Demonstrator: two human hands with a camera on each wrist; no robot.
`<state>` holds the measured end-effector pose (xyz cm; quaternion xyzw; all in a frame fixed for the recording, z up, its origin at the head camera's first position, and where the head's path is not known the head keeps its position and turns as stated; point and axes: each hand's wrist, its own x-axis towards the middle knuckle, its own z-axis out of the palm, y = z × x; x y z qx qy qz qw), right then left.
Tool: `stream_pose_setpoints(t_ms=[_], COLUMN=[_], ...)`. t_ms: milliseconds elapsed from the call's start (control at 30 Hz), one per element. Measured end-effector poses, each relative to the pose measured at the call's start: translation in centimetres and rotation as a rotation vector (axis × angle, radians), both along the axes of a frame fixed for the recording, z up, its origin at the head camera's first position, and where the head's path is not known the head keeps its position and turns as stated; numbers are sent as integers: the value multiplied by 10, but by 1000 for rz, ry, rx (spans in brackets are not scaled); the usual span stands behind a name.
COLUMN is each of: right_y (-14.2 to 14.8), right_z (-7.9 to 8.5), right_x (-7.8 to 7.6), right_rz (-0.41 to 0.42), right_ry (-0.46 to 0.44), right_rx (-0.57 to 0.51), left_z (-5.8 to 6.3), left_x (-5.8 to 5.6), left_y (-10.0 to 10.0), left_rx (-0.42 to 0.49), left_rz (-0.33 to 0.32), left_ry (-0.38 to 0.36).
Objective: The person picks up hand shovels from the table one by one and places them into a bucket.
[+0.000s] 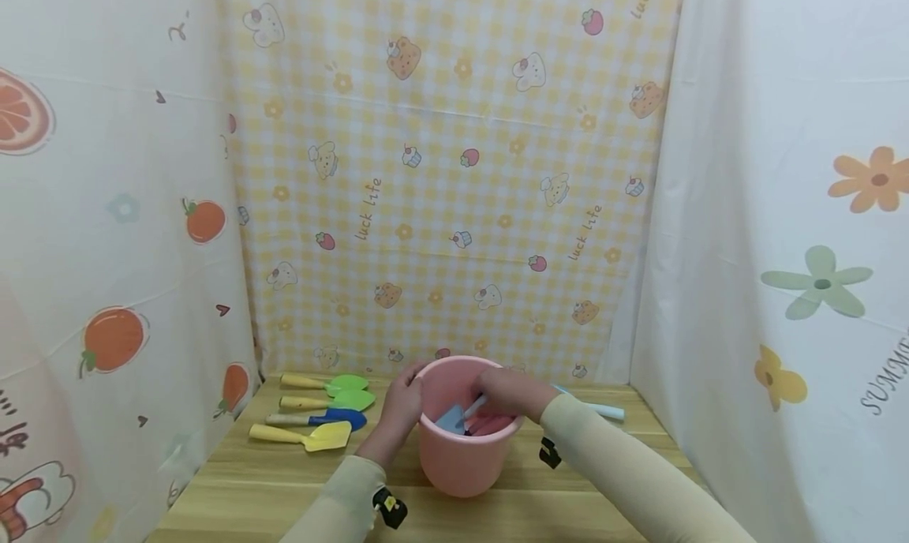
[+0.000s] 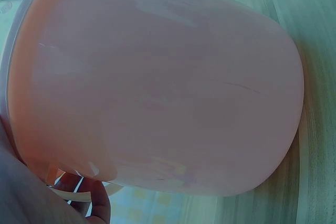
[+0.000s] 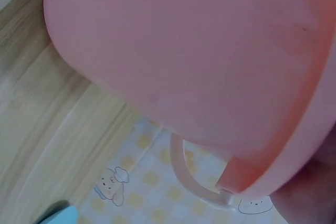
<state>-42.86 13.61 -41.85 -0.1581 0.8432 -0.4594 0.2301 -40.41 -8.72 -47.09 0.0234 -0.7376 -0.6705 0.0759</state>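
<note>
A pink bucket [image 1: 465, 464] stands upright on the wooden table. My left hand [image 1: 403, 405] grips its rim on the left side; in the left wrist view the fingers [image 2: 98, 203] curl beside the bucket's handle [image 2: 73, 195]. Reaching over the right side of the rim, my right hand [image 1: 507, 393] is partly inside the bucket and holds the pale handle of a small toy shovel with a light blue blade [image 1: 450, 419]. Pink pieces [image 1: 490, 426] lie beneath it in the bucket. The right wrist view mostly shows the bucket's outside wall [image 3: 173, 56], the fingers being hidden behind the rim.
Left of the bucket lie two green trowels [image 1: 348, 401] with yellow handles, a blue trowel [image 1: 346, 419] and a yellow shovel [image 1: 328, 436]. On the right, a light blue handle [image 1: 607, 411] shows behind my right sleeve. Patterned curtains [image 1: 454, 211] enclose the table [image 1: 568, 511] at the back and sides.
</note>
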Motion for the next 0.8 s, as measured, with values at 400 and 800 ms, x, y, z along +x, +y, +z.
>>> stream_pose_setpoints(t_ms=[400, 800], right_y=[-2, -4], right_z=[-9, -9], right_x=[-7, -7], right_rz=[-61, -44], right_ry=[19, 16], right_rx=[63, 66], left_z=[2, 1], left_x=[1, 1], left_y=[1, 0], left_rx=[-3, 1], left_rz=[0, -3], left_ry=[11, 20])
